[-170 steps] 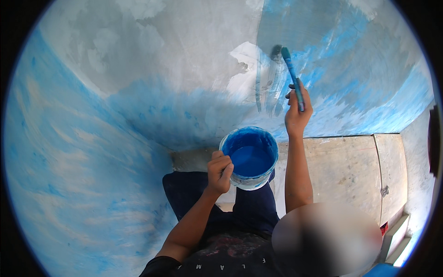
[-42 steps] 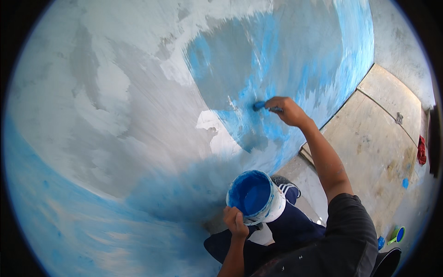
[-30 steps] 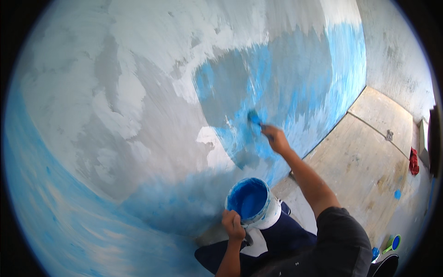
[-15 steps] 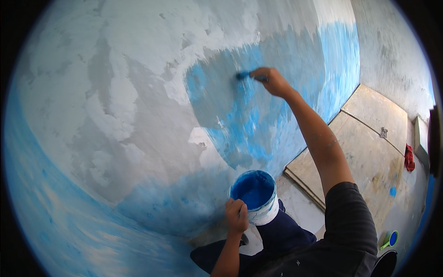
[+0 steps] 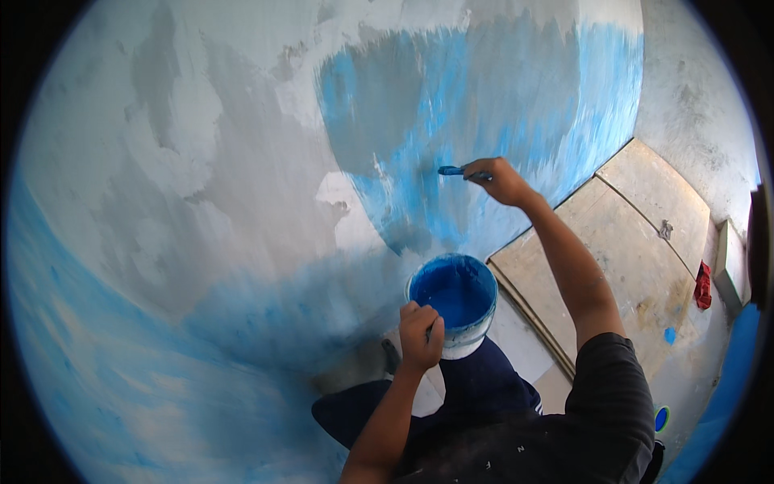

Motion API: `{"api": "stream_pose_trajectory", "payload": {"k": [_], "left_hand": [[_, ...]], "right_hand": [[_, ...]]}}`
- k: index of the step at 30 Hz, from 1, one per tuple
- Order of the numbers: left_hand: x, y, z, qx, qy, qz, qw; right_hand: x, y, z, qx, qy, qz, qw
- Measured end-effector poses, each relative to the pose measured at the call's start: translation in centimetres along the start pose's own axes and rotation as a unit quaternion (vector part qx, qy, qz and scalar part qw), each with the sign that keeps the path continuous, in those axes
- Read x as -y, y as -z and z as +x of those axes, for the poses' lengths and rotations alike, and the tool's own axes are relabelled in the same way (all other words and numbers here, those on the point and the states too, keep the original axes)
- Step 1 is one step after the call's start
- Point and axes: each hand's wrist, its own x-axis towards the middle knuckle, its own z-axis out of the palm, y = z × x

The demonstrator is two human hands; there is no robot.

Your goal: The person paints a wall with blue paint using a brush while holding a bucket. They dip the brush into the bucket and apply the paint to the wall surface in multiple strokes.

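Note:
A white bucket (image 5: 468, 345) with blue paint (image 5: 453, 292) inside hangs in front of my body, above my leg. My left hand (image 5: 422, 335) is closed at its near left rim, gripping it there. Out to the right, my right hand (image 5: 501, 182) is wrapped round the handle of a paintbrush (image 5: 451, 170). Its bristles are blue and point left toward the wall (image 5: 242, 161); I cannot tell whether they touch it. Around the brush the wall carries streaky blue paint over grey, with whitish and bare grey patches to the left.
Pale boards (image 5: 601, 250) lie on the floor at the right, along the wall's foot. Beyond them are a red object (image 5: 703, 285) and a white block (image 5: 731, 260). A small container of blue paint (image 5: 662, 419) stands at the lower right.
My right hand has brought the brush down and slightly right, toward the bucket. The view has tilted downward, and the bucket, still in my left hand, sits a little higher in it.

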Motion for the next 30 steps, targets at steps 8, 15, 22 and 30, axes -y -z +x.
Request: {"api": "stream_pose_trajectory", "payload": {"k": [8, 15, 22, 30], "left_hand": [[-1.0, -0.3, -0.3, -0.013, 0.007, 0.004, 1.000], [-1.4, -1.1, 0.0, -0.009, -0.007, 0.011, 1.000], [-1.1, 0.2, -0.9, -0.009, 0.005, 0.021, 1.000], [-0.5, 1.0, -1.5, 0.008, 0.007, 0.032, 0.999]], "right_hand": [[9.6, 4.0, -4.0, 0.083, -0.075, 0.271, 0.956], [10.1, -0.5, -8.7, 0.147, -0.028, 0.156, 0.976], [10.2, -5.6, -12.9, 0.105, -0.077, 0.067, 0.989], [10.5, -7.3, -14.0, 0.101, -0.075, 0.032, 0.992]]}}
